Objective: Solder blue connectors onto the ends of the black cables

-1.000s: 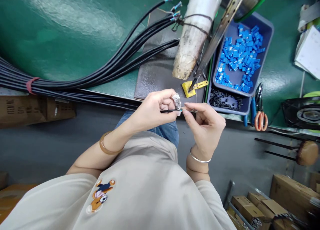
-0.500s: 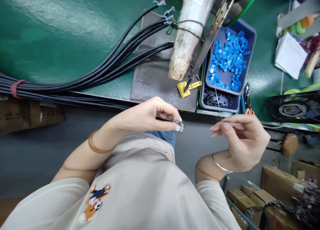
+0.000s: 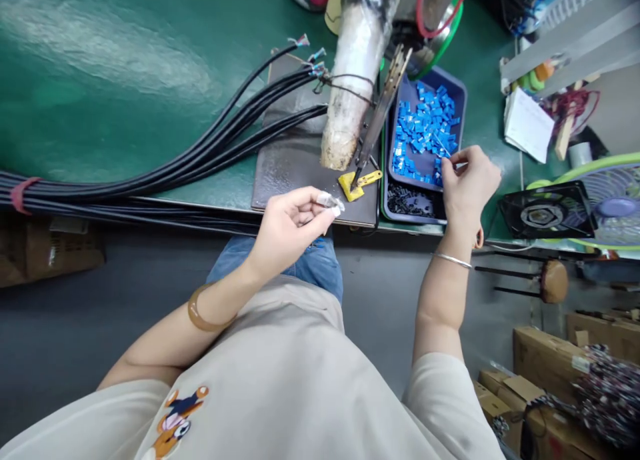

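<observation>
My left hand (image 3: 295,223) is closed in a pinch on the end of a thin black cable, just below the front edge of the green bench (image 3: 125,80). My right hand (image 3: 467,183) reaches to the right rim of a dark blue tray (image 3: 457,93) that holds several small blue connectors (image 3: 423,130). Its fingers are pinched together over the connectors; what they hold is too small to make out. A bundle of black cables (image 3: 200,163) runs from the left across the bench onto a dark mat (image 3: 295,173).
A wrapped cylinder (image 3: 350,80) and a metal blade arm (image 3: 377,117) stand over a yellow piece (image 3: 355,183) on the mat. Small black parts (image 3: 413,200) fill the tray's front section. A fan (image 3: 545,210), papers (image 3: 527,123) and cardboard boxes (image 3: 545,353) lie to the right.
My right hand left my left hand and moved up and right to the blue connector tray. My left hand stayed pinched on the cable end. The view shifted right.
</observation>
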The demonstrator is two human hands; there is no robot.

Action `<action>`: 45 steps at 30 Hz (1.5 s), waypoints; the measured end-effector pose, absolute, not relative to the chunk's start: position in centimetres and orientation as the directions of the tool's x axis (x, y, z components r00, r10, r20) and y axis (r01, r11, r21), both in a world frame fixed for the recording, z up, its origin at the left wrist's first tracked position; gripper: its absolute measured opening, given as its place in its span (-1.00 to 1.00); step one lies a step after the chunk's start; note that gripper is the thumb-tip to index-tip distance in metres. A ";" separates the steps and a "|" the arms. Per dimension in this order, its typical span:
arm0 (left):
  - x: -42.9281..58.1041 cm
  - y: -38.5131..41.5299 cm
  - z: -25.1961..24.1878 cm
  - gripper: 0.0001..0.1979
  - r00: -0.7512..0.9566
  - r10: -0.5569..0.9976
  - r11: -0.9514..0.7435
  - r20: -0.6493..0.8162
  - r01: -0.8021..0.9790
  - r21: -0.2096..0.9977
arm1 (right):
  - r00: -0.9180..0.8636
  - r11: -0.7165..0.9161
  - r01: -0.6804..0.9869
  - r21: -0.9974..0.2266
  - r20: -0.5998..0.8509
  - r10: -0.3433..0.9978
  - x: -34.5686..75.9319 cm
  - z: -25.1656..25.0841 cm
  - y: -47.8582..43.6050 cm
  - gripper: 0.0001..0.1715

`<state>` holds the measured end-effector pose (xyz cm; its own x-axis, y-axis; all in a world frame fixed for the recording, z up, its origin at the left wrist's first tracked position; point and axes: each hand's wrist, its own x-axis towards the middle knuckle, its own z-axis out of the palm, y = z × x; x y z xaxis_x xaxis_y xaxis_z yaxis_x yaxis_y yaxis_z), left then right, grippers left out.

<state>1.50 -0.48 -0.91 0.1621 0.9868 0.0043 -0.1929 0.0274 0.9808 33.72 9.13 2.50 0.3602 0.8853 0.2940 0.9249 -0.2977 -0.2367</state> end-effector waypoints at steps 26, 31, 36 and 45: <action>1.6 0.9 0.9 -0.93 0.333 0.930 0.224 -0.153 -0.187 0.956 | 0.027 0.535 0.558 -0.635 0.658 0.752 17.0 1.2 -3.0 -0.81; 1.4 0.9 0.5 -0.96 0.390 0.910 0.210 -0.139 -0.146 0.967 | 0.097 0.388 0.329 -0.861 0.440 0.893 17.1 0.4 -2.6 -0.91; 1.3 1.0 0.6 -0.92 0.386 0.908 0.230 -0.161 -0.140 0.963 | 0.193 0.420 0.304 -0.855 0.487 0.852 16.9 0.0 -2.5 -0.90; 1.3 1.1 0.7 -0.90 0.388 0.906 0.264 -0.168 -0.208 0.942 | 0.141 0.501 0.475 -0.723 0.625 0.768 16.5 -0.7 -3.0 -0.87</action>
